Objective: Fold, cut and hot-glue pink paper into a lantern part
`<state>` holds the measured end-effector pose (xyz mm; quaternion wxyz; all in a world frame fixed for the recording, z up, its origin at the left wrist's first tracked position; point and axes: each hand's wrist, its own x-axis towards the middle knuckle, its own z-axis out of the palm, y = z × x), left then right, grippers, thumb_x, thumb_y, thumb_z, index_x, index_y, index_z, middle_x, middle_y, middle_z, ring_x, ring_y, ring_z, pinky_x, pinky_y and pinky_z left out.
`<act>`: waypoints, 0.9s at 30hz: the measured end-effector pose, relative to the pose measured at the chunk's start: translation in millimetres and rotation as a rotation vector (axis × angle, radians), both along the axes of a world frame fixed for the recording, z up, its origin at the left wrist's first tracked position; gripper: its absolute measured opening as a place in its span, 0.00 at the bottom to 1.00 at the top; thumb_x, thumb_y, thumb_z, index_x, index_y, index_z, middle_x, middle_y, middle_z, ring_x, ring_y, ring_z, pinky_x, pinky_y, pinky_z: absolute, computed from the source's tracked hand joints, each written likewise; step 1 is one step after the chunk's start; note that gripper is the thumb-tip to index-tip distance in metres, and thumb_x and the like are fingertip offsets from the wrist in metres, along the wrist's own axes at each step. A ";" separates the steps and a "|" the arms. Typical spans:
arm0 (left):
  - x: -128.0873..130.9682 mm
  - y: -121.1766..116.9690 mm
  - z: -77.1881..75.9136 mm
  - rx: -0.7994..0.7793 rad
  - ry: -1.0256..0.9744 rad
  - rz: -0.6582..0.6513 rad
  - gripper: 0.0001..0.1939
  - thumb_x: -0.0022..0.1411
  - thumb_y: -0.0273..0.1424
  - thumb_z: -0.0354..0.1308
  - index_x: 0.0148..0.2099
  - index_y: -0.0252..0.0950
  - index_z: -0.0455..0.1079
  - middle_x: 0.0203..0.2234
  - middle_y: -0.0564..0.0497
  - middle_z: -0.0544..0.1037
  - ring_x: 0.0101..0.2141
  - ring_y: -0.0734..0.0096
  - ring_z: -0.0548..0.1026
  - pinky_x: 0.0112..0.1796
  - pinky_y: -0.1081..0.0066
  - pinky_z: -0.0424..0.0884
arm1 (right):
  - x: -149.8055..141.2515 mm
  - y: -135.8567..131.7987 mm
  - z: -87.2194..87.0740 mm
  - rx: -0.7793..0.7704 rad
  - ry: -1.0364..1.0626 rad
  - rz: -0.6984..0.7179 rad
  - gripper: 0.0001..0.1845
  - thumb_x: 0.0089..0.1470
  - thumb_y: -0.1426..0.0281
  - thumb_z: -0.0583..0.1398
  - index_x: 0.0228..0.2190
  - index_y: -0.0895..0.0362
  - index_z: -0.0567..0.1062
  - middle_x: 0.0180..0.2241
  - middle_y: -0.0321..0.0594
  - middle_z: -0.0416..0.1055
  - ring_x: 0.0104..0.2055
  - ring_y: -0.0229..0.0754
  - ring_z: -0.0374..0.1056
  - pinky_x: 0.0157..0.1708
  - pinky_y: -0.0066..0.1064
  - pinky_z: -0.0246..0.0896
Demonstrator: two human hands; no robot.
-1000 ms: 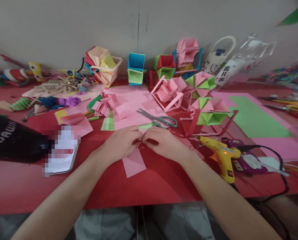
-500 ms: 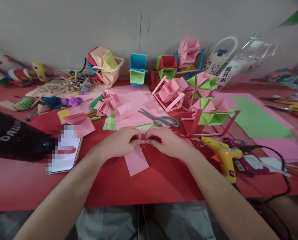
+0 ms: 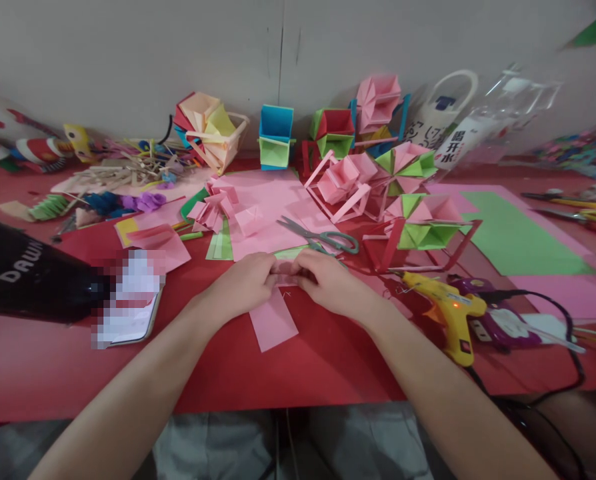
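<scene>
Between my two hands is a small folded piece of pink paper (image 3: pixel 285 268), partly hidden by my fingers. My left hand (image 3: pixel 251 283) pinches its left end; my right hand (image 3: pixel 328 280) is closed on its right end. Just below them a pink paper strip (image 3: pixel 274 323) lies flat on the red table. Grey-green scissors (image 3: pixel 323 237) rest beyond my hands on a large pink sheet (image 3: pixel 271 197). To the right stands a pink and green paper wheel (image 3: pixel 423 223) on a red paper frame.
A yellow glue gun (image 3: pixel 448 310) with a lit light lies at right beside a purple power strip (image 3: pixel 508 327). At left are a phone (image 3: pixel 133 307) and a black bottle (image 3: pixel 28 273). Several folded paper models and a clear plastic bottle (image 3: pixel 483 120) stand along the wall.
My fingers have shifted slightly on the folded pink paper, and a little more of it shows between them. The loose strip stays in place.
</scene>
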<state>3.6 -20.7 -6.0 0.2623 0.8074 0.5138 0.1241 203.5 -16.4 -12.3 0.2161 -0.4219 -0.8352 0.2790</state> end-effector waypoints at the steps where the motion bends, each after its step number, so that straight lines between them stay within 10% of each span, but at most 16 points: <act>1: 0.4 0.3 0.0 -0.002 0.000 0.003 0.06 0.60 0.26 0.49 0.29 0.38 0.60 0.30 0.49 0.73 0.30 0.66 0.70 0.28 0.68 0.58 | -0.5 0.0 -0.3 0.002 -0.003 -0.008 0.10 0.52 0.83 0.56 0.30 0.57 0.71 0.35 0.40 0.70 0.38 0.40 0.66 0.40 0.33 0.60; 12: 1.6 -3.2 0.2 -0.060 -0.033 0.109 0.09 0.57 0.21 0.49 0.39 0.38 0.62 0.35 0.49 0.75 0.34 0.67 0.72 0.31 0.69 0.62 | -0.6 -3.4 -5.0 -0.033 0.025 -0.057 0.15 0.49 0.87 0.54 0.34 0.57 0.68 0.37 0.40 0.69 0.38 0.39 0.66 0.37 0.30 0.60; 27: 3.8 -16.0 14.3 0.196 0.285 -0.170 0.15 0.63 0.22 0.48 0.41 0.38 0.75 0.35 0.49 0.74 0.37 0.65 0.73 0.31 0.67 0.62 | 10.8 -10.8 7.7 0.200 -0.264 0.149 0.14 0.53 0.82 0.57 0.34 0.58 0.80 0.40 0.42 0.74 0.42 0.45 0.67 0.44 0.38 0.63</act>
